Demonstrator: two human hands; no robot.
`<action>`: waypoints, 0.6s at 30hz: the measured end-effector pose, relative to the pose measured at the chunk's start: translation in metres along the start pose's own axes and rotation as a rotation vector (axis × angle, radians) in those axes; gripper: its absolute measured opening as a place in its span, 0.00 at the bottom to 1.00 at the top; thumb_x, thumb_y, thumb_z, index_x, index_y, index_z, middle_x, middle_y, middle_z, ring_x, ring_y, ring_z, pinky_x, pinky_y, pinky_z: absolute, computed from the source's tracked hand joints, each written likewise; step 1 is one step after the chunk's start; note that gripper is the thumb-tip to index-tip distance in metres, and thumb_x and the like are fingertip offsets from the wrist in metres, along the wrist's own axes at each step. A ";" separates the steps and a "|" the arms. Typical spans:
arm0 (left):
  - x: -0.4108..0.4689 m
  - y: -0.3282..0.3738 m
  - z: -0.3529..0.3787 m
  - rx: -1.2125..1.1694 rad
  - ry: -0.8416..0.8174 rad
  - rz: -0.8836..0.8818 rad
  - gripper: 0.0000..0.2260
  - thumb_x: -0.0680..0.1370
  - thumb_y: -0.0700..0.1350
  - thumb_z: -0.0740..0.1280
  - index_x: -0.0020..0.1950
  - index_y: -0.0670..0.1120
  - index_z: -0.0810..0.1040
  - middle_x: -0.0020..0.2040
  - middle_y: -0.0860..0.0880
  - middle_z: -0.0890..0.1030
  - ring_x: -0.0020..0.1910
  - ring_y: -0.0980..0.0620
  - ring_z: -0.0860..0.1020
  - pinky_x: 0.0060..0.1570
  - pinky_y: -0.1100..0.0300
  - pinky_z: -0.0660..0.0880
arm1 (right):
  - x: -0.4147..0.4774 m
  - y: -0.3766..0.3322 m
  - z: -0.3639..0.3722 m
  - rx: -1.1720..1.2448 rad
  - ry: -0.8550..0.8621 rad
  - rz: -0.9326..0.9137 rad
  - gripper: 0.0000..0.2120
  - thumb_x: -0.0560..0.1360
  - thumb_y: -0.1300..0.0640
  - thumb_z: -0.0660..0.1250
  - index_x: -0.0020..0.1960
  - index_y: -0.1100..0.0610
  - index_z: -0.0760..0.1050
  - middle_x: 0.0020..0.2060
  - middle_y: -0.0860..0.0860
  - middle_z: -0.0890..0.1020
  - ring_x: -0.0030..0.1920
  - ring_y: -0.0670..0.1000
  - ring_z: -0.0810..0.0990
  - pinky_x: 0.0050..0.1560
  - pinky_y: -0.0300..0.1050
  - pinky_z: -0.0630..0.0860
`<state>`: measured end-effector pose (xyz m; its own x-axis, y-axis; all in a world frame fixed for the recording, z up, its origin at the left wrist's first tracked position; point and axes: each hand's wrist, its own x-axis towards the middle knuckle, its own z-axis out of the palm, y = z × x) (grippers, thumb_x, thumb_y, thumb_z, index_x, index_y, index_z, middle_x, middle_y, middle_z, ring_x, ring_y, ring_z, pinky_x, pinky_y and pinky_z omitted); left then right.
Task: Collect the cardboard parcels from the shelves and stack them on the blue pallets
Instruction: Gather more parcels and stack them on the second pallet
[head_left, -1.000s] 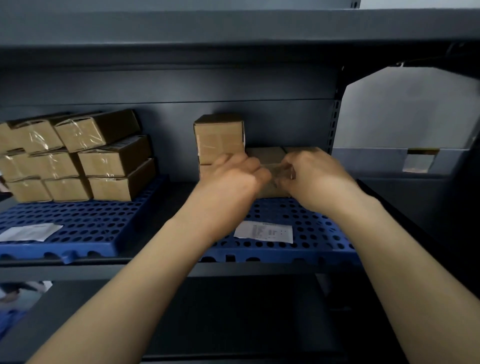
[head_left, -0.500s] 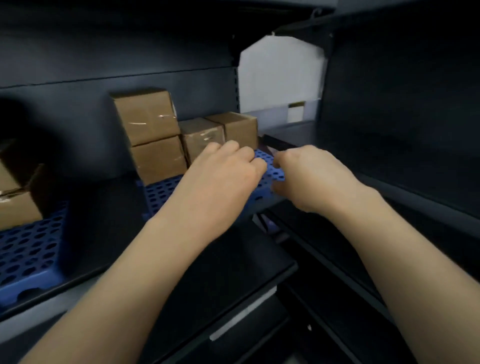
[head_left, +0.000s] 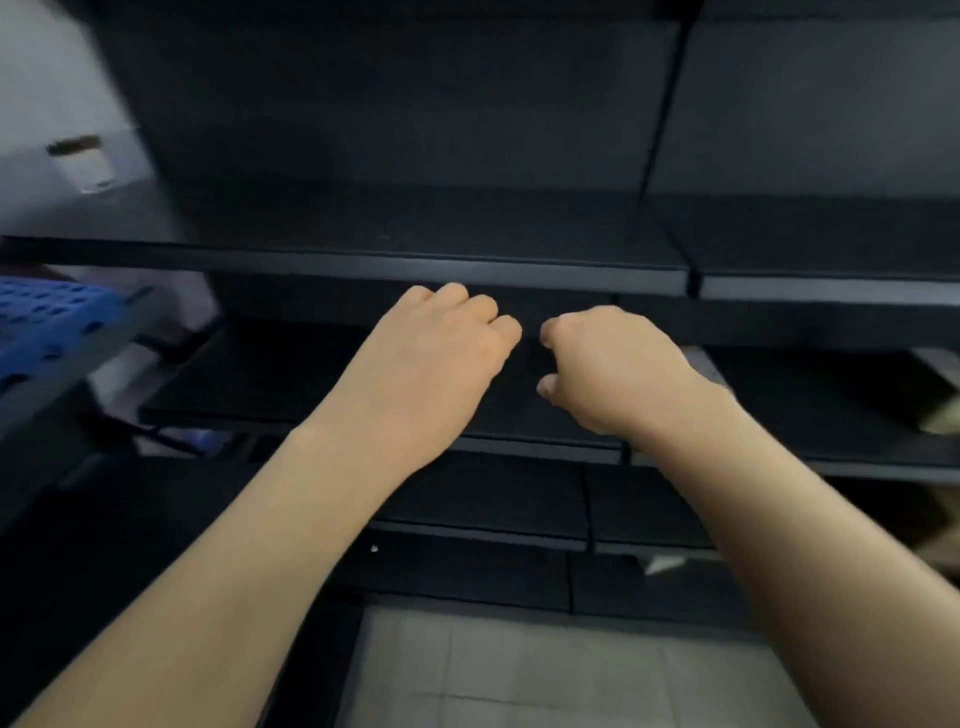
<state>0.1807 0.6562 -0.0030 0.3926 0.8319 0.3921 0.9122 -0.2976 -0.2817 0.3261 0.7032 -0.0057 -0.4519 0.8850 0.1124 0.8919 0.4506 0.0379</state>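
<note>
Left hand (head_left: 441, 358) and right hand (head_left: 613, 369), centre frame, loosely curled and grasping nothing, before dark shelves (head_left: 415, 260). No parcel is clearly visible; a blue pallet (head_left: 47, 322) shows at left edge. Probable step: searching; next, locate and reach a parcel.

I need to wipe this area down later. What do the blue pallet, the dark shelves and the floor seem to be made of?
Blue pallet: likely moulded plastic, with a grid of holes. Dark shelves: probably painted metal, thin flat edges, matte with a faint sheen. Floor: seemingly pale tile, with faint joint lines. Motion blur leaves all three uncertain.
</note>
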 end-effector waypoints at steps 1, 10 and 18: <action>0.012 0.018 0.003 -0.027 0.008 0.041 0.12 0.62 0.35 0.76 0.41 0.44 0.79 0.34 0.47 0.78 0.34 0.46 0.76 0.35 0.54 0.72 | -0.012 0.021 0.002 0.003 -0.018 0.056 0.13 0.77 0.56 0.64 0.61 0.57 0.73 0.53 0.56 0.79 0.55 0.58 0.76 0.44 0.46 0.67; 0.110 0.199 0.028 -0.229 0.017 0.266 0.09 0.78 0.42 0.62 0.58 0.48 0.74 0.52 0.51 0.77 0.51 0.50 0.72 0.51 0.56 0.68 | -0.115 0.209 0.018 0.019 -0.105 0.451 0.13 0.77 0.54 0.66 0.60 0.56 0.74 0.48 0.55 0.80 0.47 0.55 0.78 0.41 0.46 0.73; 0.165 0.302 0.071 -0.278 -0.117 0.110 0.10 0.80 0.48 0.58 0.57 0.47 0.73 0.54 0.49 0.77 0.55 0.49 0.73 0.56 0.55 0.67 | -0.156 0.319 0.043 0.081 -0.067 0.500 0.17 0.78 0.50 0.63 0.64 0.57 0.72 0.51 0.56 0.80 0.51 0.57 0.78 0.41 0.46 0.71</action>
<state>0.5127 0.7368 -0.0859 0.4890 0.8311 0.2648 0.8686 -0.4919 -0.0603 0.6801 0.7142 -0.0534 0.0272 0.9991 0.0335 0.9963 -0.0244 -0.0820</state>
